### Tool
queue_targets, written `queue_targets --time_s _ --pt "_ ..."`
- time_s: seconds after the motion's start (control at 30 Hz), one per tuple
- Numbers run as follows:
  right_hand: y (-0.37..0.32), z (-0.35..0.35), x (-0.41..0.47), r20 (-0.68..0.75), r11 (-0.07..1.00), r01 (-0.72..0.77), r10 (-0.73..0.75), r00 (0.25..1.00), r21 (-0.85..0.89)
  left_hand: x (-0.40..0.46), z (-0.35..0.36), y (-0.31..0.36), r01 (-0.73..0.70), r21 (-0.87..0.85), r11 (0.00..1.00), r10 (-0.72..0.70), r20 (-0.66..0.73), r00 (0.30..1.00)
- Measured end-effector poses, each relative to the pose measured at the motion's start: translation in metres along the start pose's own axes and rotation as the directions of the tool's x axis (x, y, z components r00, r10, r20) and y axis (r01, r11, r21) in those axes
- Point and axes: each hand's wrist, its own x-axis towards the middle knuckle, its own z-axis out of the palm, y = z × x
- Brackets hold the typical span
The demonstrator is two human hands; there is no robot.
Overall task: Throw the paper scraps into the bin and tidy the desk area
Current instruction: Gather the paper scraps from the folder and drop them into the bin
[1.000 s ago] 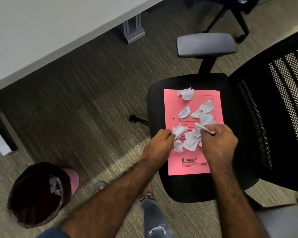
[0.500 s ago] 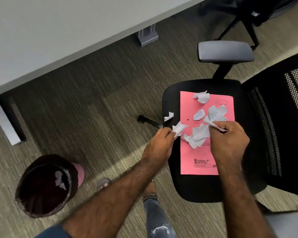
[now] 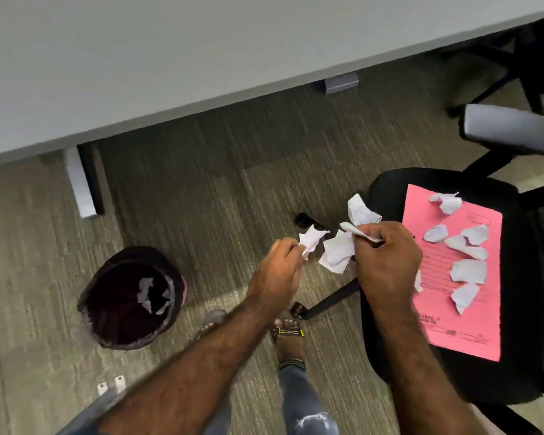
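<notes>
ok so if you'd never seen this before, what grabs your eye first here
The bright pink folder on the black chair seat at right, still scattered with white paper scraps. Next, both hands in the middle above the carpet: the left hand pinches one scrap and the right hand clutches several. Lower left on the floor stands the dark lined bin, a few scraps already inside.

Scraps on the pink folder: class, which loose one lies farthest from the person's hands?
The curled scrap at the pink folder's top edge, by the armrest; the other loose scraps lie lower, nearer the right hand.
</notes>
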Motion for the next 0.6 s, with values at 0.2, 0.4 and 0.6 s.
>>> queue_targets --time_s 0.2,0.4,0.6 --pt "-0.04 0.071 -0.039 0.147 0.996 0.084 -0.085 0.985 0.009 -0.043 -0.042 -0.073 0.15 0.02 0.988 -0.148 -0.105 0.983" --pt "-0.076 0.138 -0.093 0.348 0.984 0.177 -0.166 0.923 0.001 -0.091 -0.082 -0.135 0.296 0.043 0.954 -0.281 -0.21 0.936" --pt "-0.107 0.191 -0.142 0.505 0.965 0.264 -0.222 0.834 -0.011 -0.137 -0.113 -0.182 0.417 0.057 0.907 -0.385 -0.287 0.877"
